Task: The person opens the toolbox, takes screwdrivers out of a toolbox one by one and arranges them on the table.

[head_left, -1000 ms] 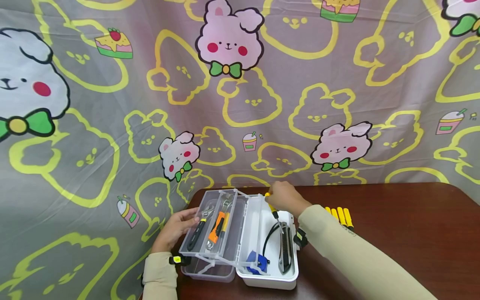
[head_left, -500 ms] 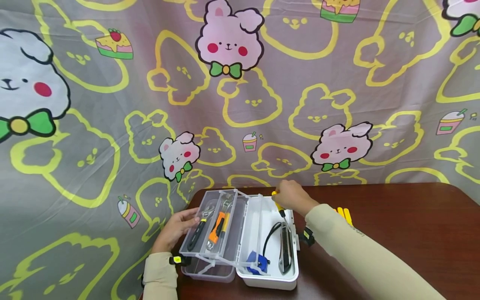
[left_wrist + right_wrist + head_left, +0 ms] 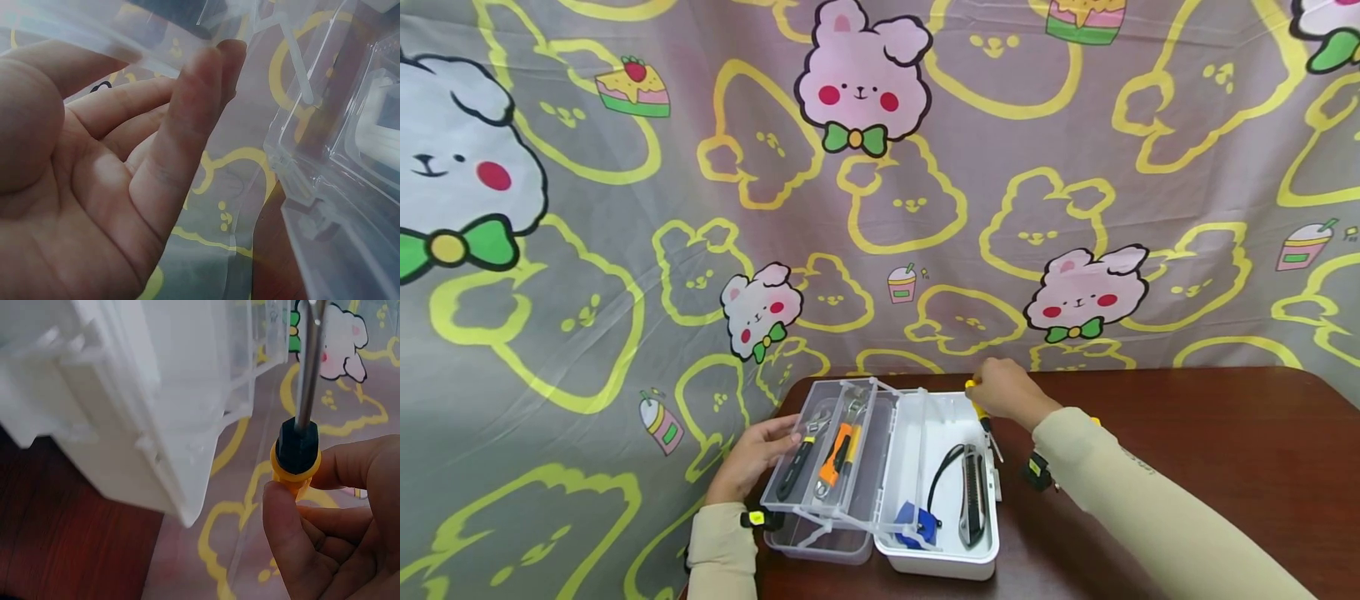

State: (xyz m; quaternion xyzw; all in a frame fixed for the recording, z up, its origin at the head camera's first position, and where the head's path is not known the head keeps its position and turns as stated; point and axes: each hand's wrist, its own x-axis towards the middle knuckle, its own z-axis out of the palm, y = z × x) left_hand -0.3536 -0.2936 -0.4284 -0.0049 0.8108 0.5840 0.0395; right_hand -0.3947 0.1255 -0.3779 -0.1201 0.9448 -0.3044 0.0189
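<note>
My right hand (image 3: 1011, 390) pinches a screwdriver (image 3: 297, 450) by its yellow and black handle. The shaft points down, just past the right side of the toolbox's white base (image 3: 936, 568). In that base lie a grey and black utility knife (image 3: 972, 500) and a blue tape measure (image 3: 916, 527) with a black strap. My left hand (image 3: 756, 454) holds the outer edge of the clear lid-side tray (image 3: 867, 467), thumb on top and fingers beneath. An adjustable wrench (image 3: 797, 467) with a black handle and an orange-handled tool (image 3: 835, 462) lie in the tray.
The toolbox stands unfolded at the left of the dark red-brown table (image 3: 1210, 467). A patterned curtain (image 3: 970, 208) hangs behind and to the left. A bit of yellow handle (image 3: 1096, 422) peeks out behind my right sleeve (image 3: 1097, 467).
My right hand has moved right with the screwdriver, from over the white base to past its right rim. The sleeve now hides most of the yellow handles. My left hand stays put.
</note>
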